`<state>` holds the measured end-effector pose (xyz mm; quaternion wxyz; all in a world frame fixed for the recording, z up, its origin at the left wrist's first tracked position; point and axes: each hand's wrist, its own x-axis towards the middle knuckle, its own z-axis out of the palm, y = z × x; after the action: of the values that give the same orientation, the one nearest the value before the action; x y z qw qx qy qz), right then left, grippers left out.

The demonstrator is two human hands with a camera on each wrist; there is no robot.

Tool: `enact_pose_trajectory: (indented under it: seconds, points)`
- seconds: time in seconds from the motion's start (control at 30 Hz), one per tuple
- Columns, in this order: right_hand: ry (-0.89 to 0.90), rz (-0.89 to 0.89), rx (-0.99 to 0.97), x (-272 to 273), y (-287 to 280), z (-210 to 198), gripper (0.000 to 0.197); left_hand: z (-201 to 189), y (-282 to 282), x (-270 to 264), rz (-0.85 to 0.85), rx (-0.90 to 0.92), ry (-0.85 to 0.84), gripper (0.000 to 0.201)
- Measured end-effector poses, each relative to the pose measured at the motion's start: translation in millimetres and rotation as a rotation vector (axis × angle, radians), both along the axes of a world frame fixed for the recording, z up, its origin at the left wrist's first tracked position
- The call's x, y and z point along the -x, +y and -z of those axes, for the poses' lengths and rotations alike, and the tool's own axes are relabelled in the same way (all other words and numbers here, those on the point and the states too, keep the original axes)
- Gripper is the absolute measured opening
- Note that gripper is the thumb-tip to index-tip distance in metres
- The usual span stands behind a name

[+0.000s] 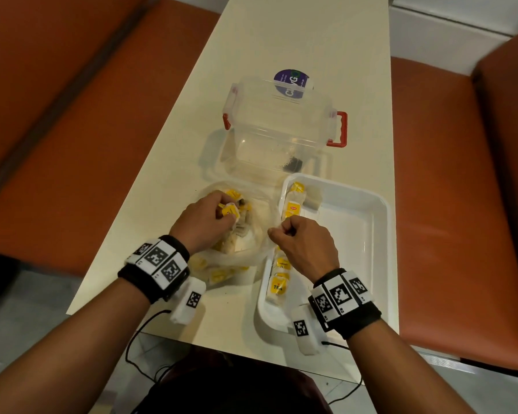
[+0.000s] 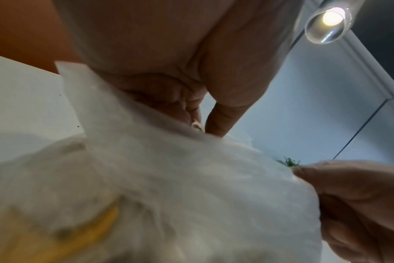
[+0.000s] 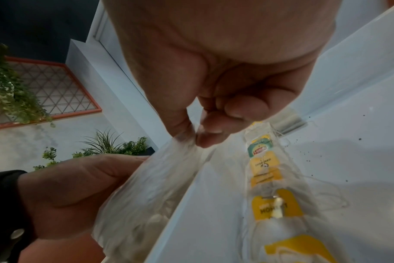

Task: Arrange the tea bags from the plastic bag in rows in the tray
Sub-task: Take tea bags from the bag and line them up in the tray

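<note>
A clear plastic bag (image 1: 245, 243) of yellow-tagged tea bags lies on the table, left of a white tray (image 1: 356, 222). My left hand (image 1: 226, 215) is inside the bag's mouth, fingers curled round a tea bag (image 1: 231, 210) with a yellow tag. My right hand (image 1: 277, 230) pinches the bag's right rim between thumb and fingers, shown close up in the right wrist view (image 3: 198, 135). A row of tea bags (image 1: 293, 204) runs down the tray's left side to its near end (image 1: 278, 288); the right wrist view shows this row (image 3: 265, 170). In the left wrist view the plastic bag (image 2: 191, 178) hides my fingertips.
An open clear box (image 1: 281, 130) with red handles stands behind the bag and tray, dark crumbs on its floor. A purple-labelled lid (image 1: 290, 83) lies beyond it. Orange benches (image 1: 72, 144) flank the narrow cream table (image 1: 281, 40). The tray's right part holds no tea bags.
</note>
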<state>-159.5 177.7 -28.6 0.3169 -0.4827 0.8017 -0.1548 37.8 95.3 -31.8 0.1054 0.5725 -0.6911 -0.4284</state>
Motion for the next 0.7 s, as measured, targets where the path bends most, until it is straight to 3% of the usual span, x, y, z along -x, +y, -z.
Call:
enact_pose_trajectory:
  seconds: [0.13, 0.2, 0.27, 0.33, 0.5, 0.6, 0.7]
  points:
    - [-0.006, -0.004, 0.021, 0, 0, -1, 0.028, -2, -6, -7, 0.040, -0.027, 0.030, 0.020]
    - [-0.009, -0.009, 0.028, -1, 1, -2, 0.029, -2, -6, -7, 0.155, 0.028, -0.103, 0.013]
    - [-0.015, -0.013, 0.032, -1, 2, -3, 0.029, -2, -3, -4, 0.242, 0.095, -0.223, 0.022]
    - [-0.019, -0.013, 0.032, 0, 2, -1, 0.029, -2, -2, 0, 0.241, 0.126, -0.259, 0.027]
    - [-0.030, -0.010, 0.029, 0, 2, 1, 0.027, -3, -7, 17, 0.277, 0.209, -0.384, 0.016]
    - [-0.034, -0.010, 0.029, -1, 1, 0, 0.026, 1, -9, 31, 0.354, 0.233, -0.496, 0.034]
    - [-0.042, -0.003, 0.031, -1, 0, -1, 0.025, 7, -9, 42, 0.407, 0.332, -0.625, 0.035]
